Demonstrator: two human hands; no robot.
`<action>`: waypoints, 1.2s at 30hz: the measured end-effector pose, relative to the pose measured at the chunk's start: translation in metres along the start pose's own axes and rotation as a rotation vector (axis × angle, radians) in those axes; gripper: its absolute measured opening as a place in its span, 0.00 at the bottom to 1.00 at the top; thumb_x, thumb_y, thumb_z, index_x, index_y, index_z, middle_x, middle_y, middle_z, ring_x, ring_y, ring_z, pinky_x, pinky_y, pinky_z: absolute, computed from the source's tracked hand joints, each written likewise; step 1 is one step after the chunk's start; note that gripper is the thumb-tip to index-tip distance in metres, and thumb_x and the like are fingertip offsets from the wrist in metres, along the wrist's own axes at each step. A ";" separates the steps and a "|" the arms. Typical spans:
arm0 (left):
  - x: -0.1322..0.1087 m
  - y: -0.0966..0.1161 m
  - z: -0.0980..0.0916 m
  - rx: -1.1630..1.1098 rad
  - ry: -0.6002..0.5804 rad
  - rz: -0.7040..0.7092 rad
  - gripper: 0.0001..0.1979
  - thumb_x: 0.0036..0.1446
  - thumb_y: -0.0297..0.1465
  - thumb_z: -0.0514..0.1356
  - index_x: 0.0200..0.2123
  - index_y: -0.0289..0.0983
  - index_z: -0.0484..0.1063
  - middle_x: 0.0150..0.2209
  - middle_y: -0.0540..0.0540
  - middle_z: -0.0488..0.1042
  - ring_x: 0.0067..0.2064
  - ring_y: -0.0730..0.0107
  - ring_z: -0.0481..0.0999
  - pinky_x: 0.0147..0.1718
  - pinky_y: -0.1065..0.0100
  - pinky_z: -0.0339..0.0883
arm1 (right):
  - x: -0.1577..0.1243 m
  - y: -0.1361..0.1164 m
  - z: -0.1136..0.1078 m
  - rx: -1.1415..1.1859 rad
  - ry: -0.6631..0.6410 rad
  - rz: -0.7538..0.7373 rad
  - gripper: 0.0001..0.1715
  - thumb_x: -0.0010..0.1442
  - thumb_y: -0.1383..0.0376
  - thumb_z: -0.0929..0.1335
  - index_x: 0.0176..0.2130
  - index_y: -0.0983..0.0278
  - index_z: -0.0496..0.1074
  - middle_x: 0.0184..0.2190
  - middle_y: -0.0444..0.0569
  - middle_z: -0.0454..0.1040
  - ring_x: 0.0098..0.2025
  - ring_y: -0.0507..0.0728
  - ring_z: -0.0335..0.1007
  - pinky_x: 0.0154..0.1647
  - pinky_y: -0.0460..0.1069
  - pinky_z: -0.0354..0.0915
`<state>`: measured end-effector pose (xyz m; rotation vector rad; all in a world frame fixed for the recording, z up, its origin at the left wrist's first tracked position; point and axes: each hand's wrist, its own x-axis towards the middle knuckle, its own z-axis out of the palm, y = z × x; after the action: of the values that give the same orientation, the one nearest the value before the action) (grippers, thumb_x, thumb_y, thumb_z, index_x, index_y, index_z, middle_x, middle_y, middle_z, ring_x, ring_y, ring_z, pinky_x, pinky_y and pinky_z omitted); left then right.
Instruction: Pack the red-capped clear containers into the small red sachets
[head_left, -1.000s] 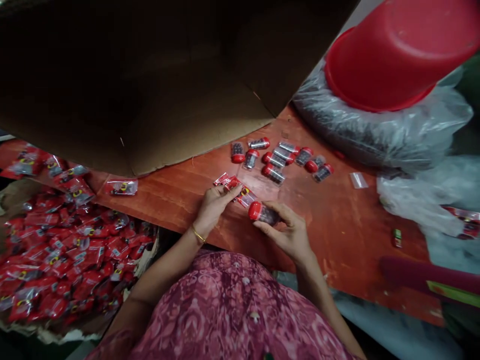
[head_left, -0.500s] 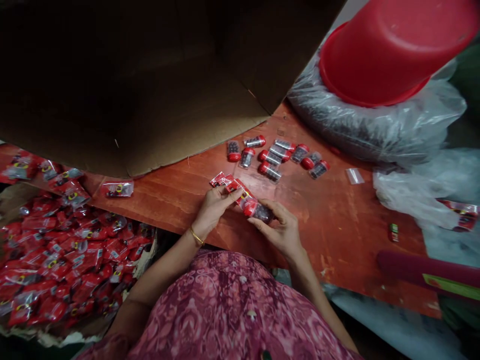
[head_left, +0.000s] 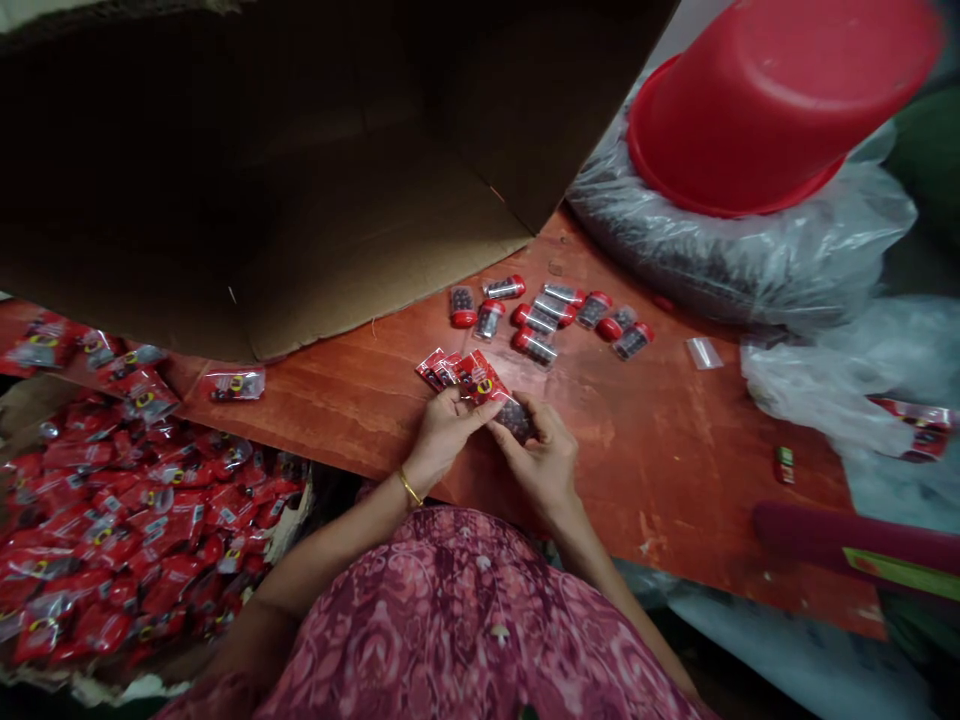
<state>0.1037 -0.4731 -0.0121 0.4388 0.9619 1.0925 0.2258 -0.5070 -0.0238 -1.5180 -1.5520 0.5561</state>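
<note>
My left hand (head_left: pixel 448 432) is closed on a small fan of red printed plastic packets (head_left: pixel 474 374), thumb on top. The fingers of my right hand (head_left: pixel 546 450) are closed round a small clear bottle (head_left: pixel 514 417) full of dark balls. One end of the bottle meets the front packet, and its red cap is hidden; how far it is inside I cannot tell. Beyond my hands, several similar bottles with red caps (head_left: pixel 537 346) lie on the reddish wooden table (head_left: pixel 360 410).
A large cardboard box (head_left: pixel 390 270) leans open over the table's far side. At left, a carton of filled red packets (head_left: pixel 150 520) stands below the edge. A red bucket (head_left: pixel 772 110) rests on a plastic sack (head_left: pixel 750 260) at back right. A small clear sleeve (head_left: pixel 703 352) lies nearer.
My right hand has moved left toward my left hand, pushing the bottle against the packet. The bottle's red cap, seen before, is now covered.
</note>
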 end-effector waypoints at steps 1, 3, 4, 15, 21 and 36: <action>0.000 0.001 0.001 -0.015 0.005 0.003 0.16 0.32 0.30 0.71 0.28 0.32 0.72 0.28 0.51 0.76 0.29 0.77 0.72 0.36 0.72 0.64 | 0.000 -0.001 0.002 0.050 0.011 0.031 0.21 0.50 0.58 0.71 0.44 0.63 0.71 0.38 0.52 0.75 0.39 0.58 0.72 0.41 0.54 0.68; 0.000 0.004 0.001 -0.044 0.016 0.021 0.17 0.32 0.29 0.71 0.28 0.33 0.72 0.27 0.51 0.76 0.29 0.78 0.72 0.35 0.72 0.64 | -0.001 -0.001 0.004 0.208 0.007 0.127 0.24 0.50 0.57 0.71 0.45 0.63 0.69 0.37 0.51 0.75 0.34 0.56 0.72 0.35 0.51 0.69; 0.001 0.005 0.000 -0.054 0.026 0.033 0.17 0.31 0.29 0.71 0.28 0.33 0.72 0.27 0.52 0.76 0.28 0.78 0.71 0.35 0.72 0.64 | -0.001 -0.002 0.004 0.296 -0.012 0.190 0.24 0.50 0.56 0.70 0.45 0.64 0.69 0.34 0.50 0.75 0.29 0.54 0.71 0.30 0.50 0.68; -0.001 0.006 0.001 -0.041 -0.030 0.058 0.17 0.37 0.39 0.68 0.25 0.33 0.70 0.22 0.51 0.73 0.23 0.78 0.69 0.25 0.73 0.63 | 0.001 -0.011 0.008 0.801 -0.066 0.594 0.16 0.46 0.57 0.73 0.30 0.65 0.70 0.14 0.37 0.65 0.18 0.48 0.63 0.25 0.46 0.65; -0.012 -0.007 0.004 0.067 -0.084 0.001 0.22 0.42 0.48 0.62 0.25 0.33 0.68 0.20 0.49 0.70 0.18 0.77 0.66 0.17 0.73 0.58 | -0.006 -0.012 0.008 0.798 -0.014 0.661 0.20 0.41 0.56 0.76 0.29 0.66 0.70 0.15 0.37 0.66 0.18 0.47 0.62 0.23 0.45 0.66; -0.011 -0.007 -0.008 0.057 0.032 0.004 0.23 0.48 0.43 0.61 0.41 0.31 0.75 0.27 0.46 0.74 0.24 0.76 0.68 0.24 0.72 0.64 | -0.004 -0.012 0.012 0.701 -0.053 0.583 0.15 0.46 0.59 0.74 0.29 0.64 0.68 0.22 0.42 0.72 0.19 0.49 0.65 0.24 0.48 0.70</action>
<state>0.0994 -0.4870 -0.0167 0.4706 1.0229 1.0805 0.2090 -0.5097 -0.0211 -1.3671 -0.7762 1.3194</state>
